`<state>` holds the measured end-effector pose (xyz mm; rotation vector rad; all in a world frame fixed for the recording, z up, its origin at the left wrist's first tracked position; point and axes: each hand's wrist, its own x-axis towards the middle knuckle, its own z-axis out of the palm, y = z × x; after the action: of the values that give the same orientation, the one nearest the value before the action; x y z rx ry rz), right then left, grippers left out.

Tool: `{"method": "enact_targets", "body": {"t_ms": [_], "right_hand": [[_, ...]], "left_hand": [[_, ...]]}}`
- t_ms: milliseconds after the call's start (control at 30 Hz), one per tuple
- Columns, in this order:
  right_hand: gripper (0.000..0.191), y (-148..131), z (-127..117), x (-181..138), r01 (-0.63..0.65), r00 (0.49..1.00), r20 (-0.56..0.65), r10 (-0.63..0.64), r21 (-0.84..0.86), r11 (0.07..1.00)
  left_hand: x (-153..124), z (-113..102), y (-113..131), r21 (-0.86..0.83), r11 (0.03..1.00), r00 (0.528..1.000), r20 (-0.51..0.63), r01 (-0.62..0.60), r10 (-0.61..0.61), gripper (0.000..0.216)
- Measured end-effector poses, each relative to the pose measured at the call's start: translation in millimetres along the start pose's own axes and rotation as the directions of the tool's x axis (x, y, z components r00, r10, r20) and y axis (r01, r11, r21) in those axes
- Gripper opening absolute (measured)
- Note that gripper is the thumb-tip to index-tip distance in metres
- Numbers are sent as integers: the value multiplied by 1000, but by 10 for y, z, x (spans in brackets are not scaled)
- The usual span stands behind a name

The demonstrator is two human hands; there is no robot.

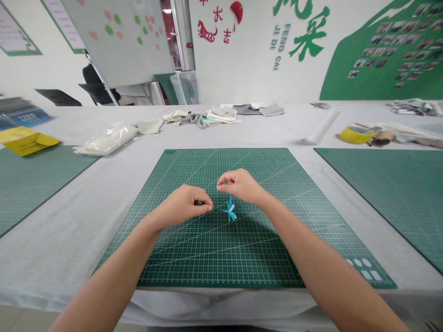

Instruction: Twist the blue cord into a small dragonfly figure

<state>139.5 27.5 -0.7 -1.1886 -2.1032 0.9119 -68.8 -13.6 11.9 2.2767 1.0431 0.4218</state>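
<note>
Over the middle of a green cutting mat [242,249], my left hand [185,205] is closed in a pinch on the green stem of a small blue artificial flower [230,211]. The blue petals point away to the right of that hand. My right hand [238,184] hovers just above the flower, its fingers curled together in a pinch; what it grips, perhaps a thin thread, is too small to make out.
More green mats lie at the left [31,184] and right [391,193]. Further back on the white table are a yellow box [26,140], a clear plastic bag [105,138], folded cloth pieces [214,115], a white roll [323,125] and yellow tape [356,134].
</note>
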Motion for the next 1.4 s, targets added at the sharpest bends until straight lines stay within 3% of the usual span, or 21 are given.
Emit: {"method": "enact_targets", "body": {"t_ms": [133, 267, 433, 600, 733, 900, 1233, 1400], "right_hand": [[11, 46, -21, 27, -55, 997, 69, 41, 210, 976], [15, 44, -46, 26, -177, 982, 131, 133, 423, 889], [20, 25, 13, 15, -281, 958, 205, 203, 513, 811], [22, 39, 104, 27, -300, 951, 223, 215, 498, 813], [11, 59, 132, 23, -238, 966, 203, 159, 467, 852], [4, -19, 148, -18, -167, 975, 205, 88, 414, 895], [7, -279, 166, -133, -20, 992, 128, -1, 166, 986], [10, -346, 116, -188, 100, 994, 45, -104, 83, 991]], "left_hand": [[-10, -56, 32, -84, 996, 999, 22, -38, 40, 16], [-28, -115, 47, -180, 983, 999, 4, -44, 46, 16], [-43, -139, 62, -257, 966, 1000, -14, -28, 25, 16], [-36, -132, 38, -335, 941, 983, -151, 43, -99, 17], [-7, -128, -26, -442, 891, 921, -295, 103, -253, 18], [23, -119, -80, -506, 846, 852, -357, 167, -382, 19], [27, -86, -171, -414, 887, 832, -404, 205, -381, 21], [29, -56, -196, -264, 938, 854, -408, 227, -321, 24]]}}
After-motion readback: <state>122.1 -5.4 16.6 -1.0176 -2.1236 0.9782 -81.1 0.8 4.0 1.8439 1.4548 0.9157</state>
